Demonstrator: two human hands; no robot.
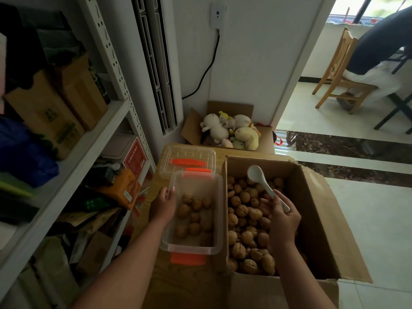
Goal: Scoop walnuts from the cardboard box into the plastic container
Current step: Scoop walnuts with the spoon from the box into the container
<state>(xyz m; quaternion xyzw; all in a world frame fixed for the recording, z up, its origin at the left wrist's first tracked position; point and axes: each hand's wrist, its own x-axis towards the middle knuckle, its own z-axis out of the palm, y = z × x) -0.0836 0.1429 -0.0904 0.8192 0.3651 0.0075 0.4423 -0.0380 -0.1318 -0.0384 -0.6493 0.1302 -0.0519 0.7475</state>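
A big cardboard box (316, 210) stands open at the right, with a heap of walnuts (247, 219) in it. Left of it sits a clear plastic container (196, 248) with orange clips, and several walnuts (194, 216) lie on its bottom. My left hand (163, 204) grips the container's left rim. My right hand (282, 216) is over the box and holds a white ceramic spoon (259, 178) by the handle. The spoon's bowl points away from me, raised above the nuts, and looks empty.
The container's clear lid (187, 160) lies just behind it on the wooden table (189, 284). A box of plush toys (231, 130) stands farther back. A metal shelf (73, 157) full of cartons runs along the left. A person sits on a wooden chair (338, 70) at far right.
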